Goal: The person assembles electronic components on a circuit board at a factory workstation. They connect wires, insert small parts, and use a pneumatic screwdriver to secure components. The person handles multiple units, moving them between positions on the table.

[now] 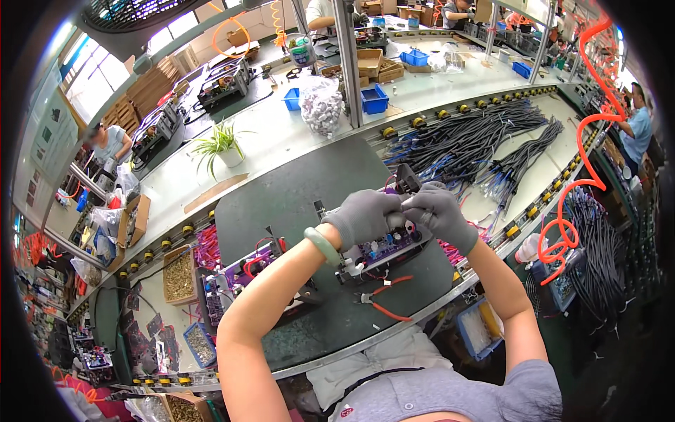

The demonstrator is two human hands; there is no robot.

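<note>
A circuit board is placed on the green-topped bench, partly covered by the gloved left hand and right hand, though it cannot be told whether anything is pinched in either grip, and orange-handled pliers are laid nearby.

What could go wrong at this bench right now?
Three possible troubles:

1. The left hand and right hand work close together in thick-looking gloves over the circuit board, so a fingertip might knock one of its small parts.

2. The green bangle on the left wrist sits close to the board's end and could bump or catch on it.

3. The orange-handled pliers lie loose on the dark mat, where a forearm might nudge them.
</note>
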